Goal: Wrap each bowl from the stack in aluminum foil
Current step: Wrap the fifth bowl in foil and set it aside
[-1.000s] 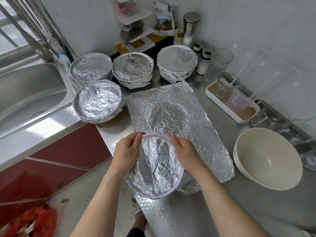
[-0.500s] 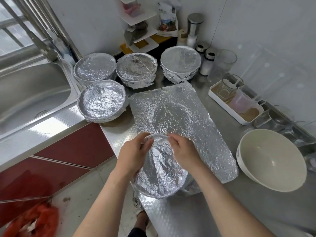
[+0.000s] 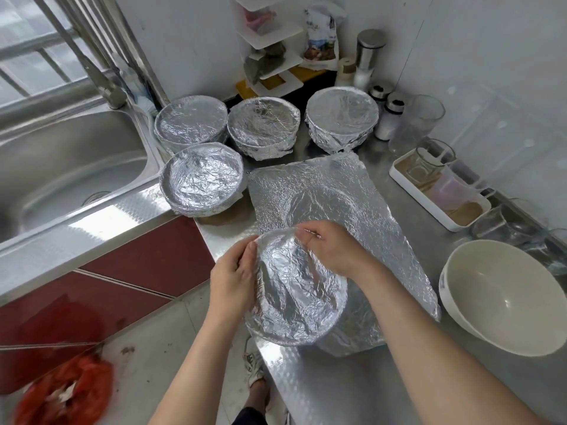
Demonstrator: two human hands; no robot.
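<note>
It is a cramped kitchen corner with white walls. A stainless steel countertop [image 3: 337, 388] runs along the right, and a steel sink [image 3: 61, 167] is set in on the left above dark red cabinet fronts [image 3: 122, 265].

At the near edge of the counter a person holds a round foil-covered bowl [image 3: 299, 289], tilted so its crinkled silver top faces them. The left hand [image 3: 231, 280] grips its left rim, thumb laid along the foil edge and fingers curled behind. The right hand [image 3: 331, 246] is at the far rim, its fingertips pinching the foil there. I cannot tell whether the bowl's lower edge rests on the counter.

Just behind it and partly beneath it lies a flat rectangular sheet of aluminum foil [image 3: 352, 194], with a round dent pressed into its middle.

Beyond the sheet stand four wrapped bowls: three in a row by the wall [image 3: 191, 121] [image 3: 264, 124] [image 3: 342, 118] and one nearer, beside the sink [image 3: 202, 179].

A large bare cream-white bowl [image 3: 503, 299] sits upright to the right of the sheet. Behind it, a white rectangular tray [image 3: 438, 191] holds clear glasses.

Something red and crumpled, possibly a plastic bag [image 3: 64, 391], is on the floor at lower left.
</note>
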